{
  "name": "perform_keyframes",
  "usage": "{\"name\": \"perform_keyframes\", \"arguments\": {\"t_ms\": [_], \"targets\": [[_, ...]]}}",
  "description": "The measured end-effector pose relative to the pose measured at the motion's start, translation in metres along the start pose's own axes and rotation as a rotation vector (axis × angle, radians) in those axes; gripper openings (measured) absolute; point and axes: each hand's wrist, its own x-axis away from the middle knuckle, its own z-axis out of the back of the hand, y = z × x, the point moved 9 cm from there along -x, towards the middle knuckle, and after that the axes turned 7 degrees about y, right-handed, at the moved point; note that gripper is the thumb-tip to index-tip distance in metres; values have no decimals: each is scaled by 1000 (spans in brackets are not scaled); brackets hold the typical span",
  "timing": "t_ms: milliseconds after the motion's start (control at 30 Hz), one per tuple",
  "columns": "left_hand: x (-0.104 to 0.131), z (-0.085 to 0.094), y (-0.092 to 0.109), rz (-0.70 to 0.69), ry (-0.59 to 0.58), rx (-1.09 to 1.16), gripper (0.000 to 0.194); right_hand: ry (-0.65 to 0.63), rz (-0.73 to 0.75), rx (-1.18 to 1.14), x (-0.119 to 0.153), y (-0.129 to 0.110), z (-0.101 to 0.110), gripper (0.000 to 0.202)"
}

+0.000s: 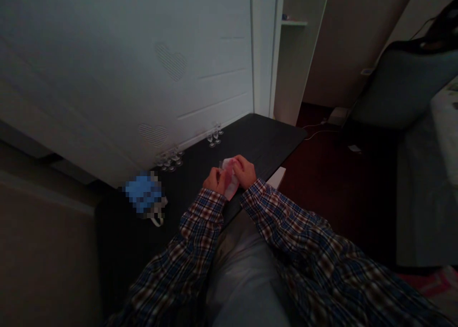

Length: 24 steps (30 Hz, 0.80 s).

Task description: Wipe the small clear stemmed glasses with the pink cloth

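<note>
Above the black table [257, 136], my left hand [214, 180] and my right hand [245, 171] meet around a small, crumpled pink-and-white cloth [231, 174]. Both hands have their fingers closed on it. A pale, see-through edge shows by the left fingers; whether something lies inside the cloth I cannot tell. Small stemmed glasses [213, 135] stand in a group just beyond my hands, and several more glasses [170, 159] stand to the left along the white panel. Dim light hides fine detail.
A blurred-out blue item [143, 193] with a pale loop lies at the table's left. Behind the table rises a white panel [200, 69] with heart patterns. A white object [277, 178] juts at the near edge. A grey chair [404, 88] and cables [318, 132] are at right.
</note>
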Motion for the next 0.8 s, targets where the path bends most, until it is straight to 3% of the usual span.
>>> {"name": "perform_keyframes", "arguments": {"t_ms": [200, 433, 633, 800], "targets": [[-2, -5, -3, -34, -12, 11, 31, 14, 7, -1, 0, 0, 1, 25], [1, 8, 9, 5, 42, 9, 27, -7, -1, -11, 0, 1, 0, 27], [2, 8, 6, 78, 21, -10, 27, -2, 5, -9, 0, -2, 1, 25], [1, 6, 7, 32, -15, -21, 28, 8, 0, -1, 0, 0, 1, 26]]}}
